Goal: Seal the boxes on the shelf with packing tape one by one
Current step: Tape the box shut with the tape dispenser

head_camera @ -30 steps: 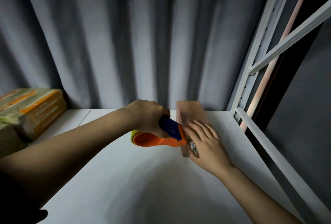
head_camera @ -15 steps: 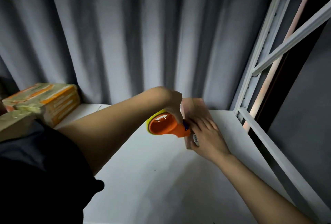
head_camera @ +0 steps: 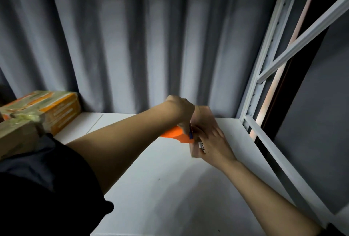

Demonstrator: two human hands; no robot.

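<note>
**A:** ok so what's in the shot, biggest stuff first?

**B:** grey curtain [head_camera: 132,37] fills the whole back; white shelf board [head_camera: 170,188] under it, with the white metal rack frame [head_camera: 264,66] up the right side; stack of orange and yellow taped boxes [head_camera: 56,109] at the far left, well apart from the action

**A:** and the box being done?

**B:** small brown box [head_camera: 205,117] at the back right of the shelf, near the frame; right hand [head_camera: 213,141] lies flat on top, fingers straight, pressing it down; there's a little white label [head_camera: 201,146] on its near left side

**A:** tape?

**B:** left hand [head_camera: 181,109] is clenched round the orange tape dispenser [head_camera: 177,135] from above; dispenser's nose is right up against the box's left side, touching it by the look of it; bit blurry there tbh
</note>
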